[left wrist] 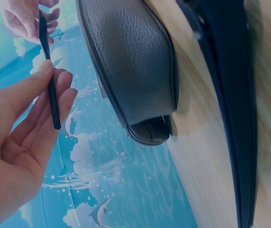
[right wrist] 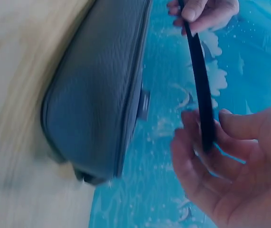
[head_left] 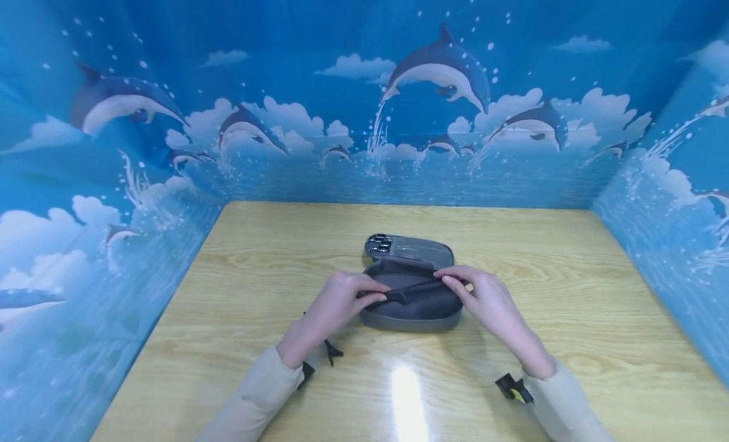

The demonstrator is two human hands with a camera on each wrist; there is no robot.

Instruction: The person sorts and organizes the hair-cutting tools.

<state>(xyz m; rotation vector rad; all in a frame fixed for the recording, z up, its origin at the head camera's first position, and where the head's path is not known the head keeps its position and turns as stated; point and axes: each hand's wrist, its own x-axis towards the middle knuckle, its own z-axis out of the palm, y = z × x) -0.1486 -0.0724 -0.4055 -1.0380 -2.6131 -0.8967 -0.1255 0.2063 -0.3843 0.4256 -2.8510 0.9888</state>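
Note:
An unzipped dark grey case (head_left: pixel 411 325) stands on the table, its lid folded away to the back. Over its inside I hold a long, thin, flat black strip (right wrist: pixel 200 78), shaped like a comb. My left hand (head_left: pixel 344 296) pinches one end between thumb and fingers, seen closely in the left wrist view. At the other end, my right hand (head_left: pixel 484 297) holds the strip between thumb and fingertips; they look blurred in the right wrist view. Silver-handled scissors (head_left: pixel 380 242) sit in the lid, beside a clear pocket (head_left: pixel 418 247).
A small black forked piece (head_left: pixel 333 352) lies on the wood-grain table (head_left: pixel 262 239) near my left wrist. A long black object (left wrist: pixel 230 95) looms close in the left wrist view. Blue dolphin-print curtains (head_left: pixel 342 113) enclose the table's back and sides.

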